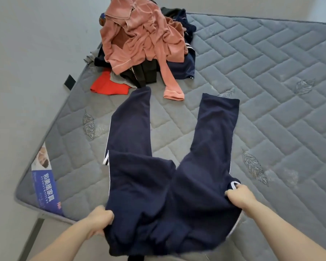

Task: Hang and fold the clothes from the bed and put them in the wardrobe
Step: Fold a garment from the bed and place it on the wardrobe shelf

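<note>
Gripping navy trousers (166, 185) waistband, left hand (99, 218), right hand (240, 196)

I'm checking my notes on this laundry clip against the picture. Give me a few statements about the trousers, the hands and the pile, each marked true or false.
1. Both hands grip the navy trousers at the waist end. True: the left hand and the right hand each clutch one side.
2. The trouser legs lie pressed together. False: they spread apart in a V on the mattress.
3. A pink garment lies on top of the clothes pile. True.
4. The red garment lies on the trousers. False: it lies at the pile's edge, apart from them.
5. The trousers are plain navy. False: white stripes run along the side seams.
</note>
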`<state>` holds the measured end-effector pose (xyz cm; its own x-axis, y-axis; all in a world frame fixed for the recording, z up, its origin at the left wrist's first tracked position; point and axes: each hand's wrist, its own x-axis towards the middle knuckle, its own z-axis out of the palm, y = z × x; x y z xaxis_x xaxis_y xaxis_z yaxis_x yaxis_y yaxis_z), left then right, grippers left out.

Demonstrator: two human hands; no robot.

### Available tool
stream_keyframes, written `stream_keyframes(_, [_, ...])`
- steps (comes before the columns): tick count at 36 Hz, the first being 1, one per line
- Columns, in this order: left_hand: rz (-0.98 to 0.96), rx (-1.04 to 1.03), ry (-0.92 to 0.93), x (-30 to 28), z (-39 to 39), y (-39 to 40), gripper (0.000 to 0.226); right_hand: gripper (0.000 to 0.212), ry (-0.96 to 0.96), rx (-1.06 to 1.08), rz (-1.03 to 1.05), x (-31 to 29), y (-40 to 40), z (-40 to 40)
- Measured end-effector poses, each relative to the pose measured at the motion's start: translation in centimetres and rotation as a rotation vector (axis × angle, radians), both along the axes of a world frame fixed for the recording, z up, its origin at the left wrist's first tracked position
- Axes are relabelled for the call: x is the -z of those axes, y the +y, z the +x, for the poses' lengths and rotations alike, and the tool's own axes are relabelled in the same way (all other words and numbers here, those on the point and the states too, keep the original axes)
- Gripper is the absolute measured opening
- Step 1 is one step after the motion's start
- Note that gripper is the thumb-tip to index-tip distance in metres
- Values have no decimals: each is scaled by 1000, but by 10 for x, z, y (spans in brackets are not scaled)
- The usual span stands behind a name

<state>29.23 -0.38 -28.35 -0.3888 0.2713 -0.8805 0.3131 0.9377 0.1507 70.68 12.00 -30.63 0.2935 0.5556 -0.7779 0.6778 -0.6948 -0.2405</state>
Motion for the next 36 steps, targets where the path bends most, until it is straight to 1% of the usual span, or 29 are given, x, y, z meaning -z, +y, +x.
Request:
stream_keyframes(1, [-12, 79, 35, 11, -10, 6, 34, 28, -10, 3, -4, 3, 1, 0])
stream_keyframes(2, [-2, 150, 81, 23, -23, 17, 42, 35, -6, 31, 8, 5, 5, -1])
stream_keyframes(4, [99, 208, 179, 45, -48, 53, 50, 51, 23, 156, 82, 12, 18, -5])
stream_keyframes(5, [174, 209, 218, 46, -54, 79, 54, 66, -1, 239, 136, 15, 28, -7])
stream_keyframes(7, [309, 226, 279, 49, -61, 135, 58, 101, -129, 361, 281, 19, 52, -13])
stream_keyframes(8, [363, 235, 302, 46, -60, 163, 60, 109, -169, 372, 368, 20, 65, -17])
stream_keyframes(10, [453, 247, 324, 43, -58, 215, 65, 112, -177, 357, 464, 27, 92, -24])
stream_keyframes(13, [534, 269, 364, 54, -62, 278, 76, 118, -119, 360, 499, 48, 126, -37])
stream_keyframes(15, [544, 259, 372, 65, -67, 307, 84, 120, -79, 357, 508, 60, 145, -46])
stream_keyframes(17, [550, 189, 329, 79, -70, 329, 93, 121, -53, 370, 507, 69, 160, -53])
stream_keyframes(19, [509, 143, 294, 93, -72, 343, 102, 122, -43, 419, 495, 76, 173, -58])
stream_keyframes(20, [488, 162, 297, 100, -73, 349, 102, 122, -28, 451, 483, 81, 178, -59])
stream_keyframes(21, [468, 188, 303, 106, -74, 355, 96, 120, -4, 479, 462, 84, 183, -59])
stream_keyframes(22, [445, 222, 302, 109, -74, 359, 85, 114, 28, 500, 440, 86, 186, -60])
stream_keyframes(23, [421, 255, 292, 111, -74, 362, 72, 104, 66, 502, 423, 88, 190, -61])
stream_keyframes(26, [375, 374, 320, 109, -76, 368, 38, 49, 149, 489, 454, 85, 199, -64])
stream_keyframes(27, [401, 404, 341, 104, -76, 370, 28, 35, 161, 477, 490, 81, 203, -66])
stream_keyframes(28, [461, 417, 360, 99, -75, 375, 20, 26, 166, 464, 549, 75, 209, -67])
stream_keyframes(30, [660, 390, 332, 87, -67, 391, 12, 22, 164, 441, 735, 58, 222, -70])
stream_keyframes(31, [781, 325, 254, 76, -61, 401, 8, 23, 150, 416, 833, 48, 230, -72])
stream_keyframes(33, [994, 179, 91, 47, -46, 425, 9, 26, 121, 388, 993, 24, 247, -77])
stream_keyframes(35, [1133, 50, -5, 14, -35, 451, 2, 30, 121, 403, 1101, -1, 264, -82])
stream_keyframes(36, [1179, -6, -37, 1, -32, 466, 4, 32, 130, 407, 1144, -11, 273, -83])
